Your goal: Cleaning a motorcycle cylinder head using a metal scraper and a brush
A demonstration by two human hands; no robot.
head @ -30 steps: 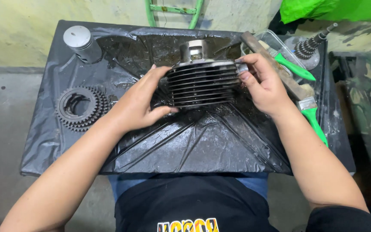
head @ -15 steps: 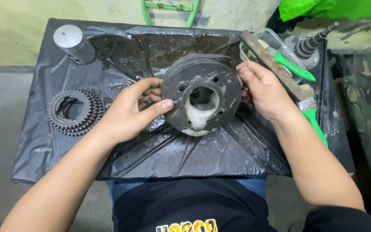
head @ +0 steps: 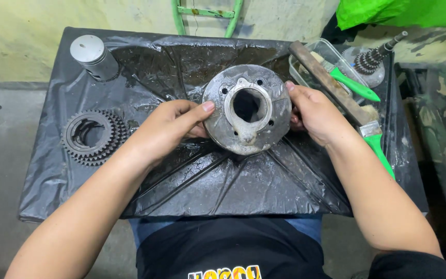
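Tilted further since a moment ago, the engine cylinder [head: 247, 109] now shows me its bore squarely.
Both my left hand [head: 169, 129] and right hand [head: 313, 111] clasp its rim, fingers curled around it (thumbs on the face).

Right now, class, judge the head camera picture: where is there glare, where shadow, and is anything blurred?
Head view: sharp on both hands and the round metal cylinder; patchy glare on the wet black plastic sheet; dark shadow inside the cylinder's bore; the left hand and right hand evenly lit; the gear cluster crisp; no obvious blur.
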